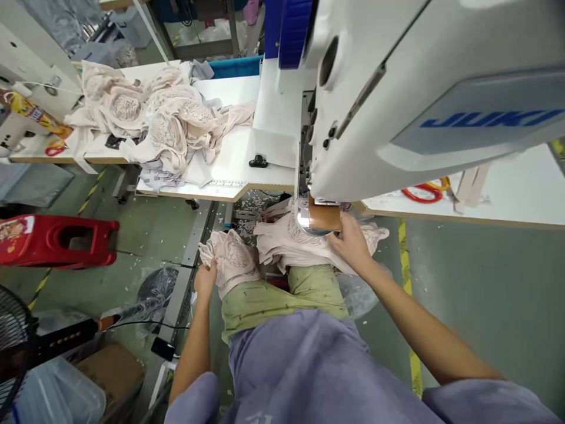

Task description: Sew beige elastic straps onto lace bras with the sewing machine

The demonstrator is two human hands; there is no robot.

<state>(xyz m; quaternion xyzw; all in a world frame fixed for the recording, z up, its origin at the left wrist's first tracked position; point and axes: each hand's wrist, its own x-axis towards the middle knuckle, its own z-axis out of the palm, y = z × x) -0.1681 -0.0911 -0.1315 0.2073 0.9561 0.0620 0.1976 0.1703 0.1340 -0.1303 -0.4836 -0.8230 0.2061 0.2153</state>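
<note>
In the head view, my left hand (205, 280) is closed on the edge of a pale pink lace bra (230, 254), which is draped over my left knee. More pale pink lace fabric (282, 238) lies across my lap, beneath the sewing head; whether both are one piece I cannot tell. My right hand (352, 242) is bent in beside the brown plate (325, 218) at the working end of the white JUKI sewing machine (397, 118). Its thumb shows below the plate, while the other fingertips are partly hidden. What they pinch cannot be made out.
A heap of similar lace garments (176, 118) covers the white table (232, 141) at the left. Red-handled scissors (422, 192) and fabric strips (470, 185) rest on the right side. A red plastic stool (57, 240), a fan (17, 347) and a phone (163, 348) are at the left.
</note>
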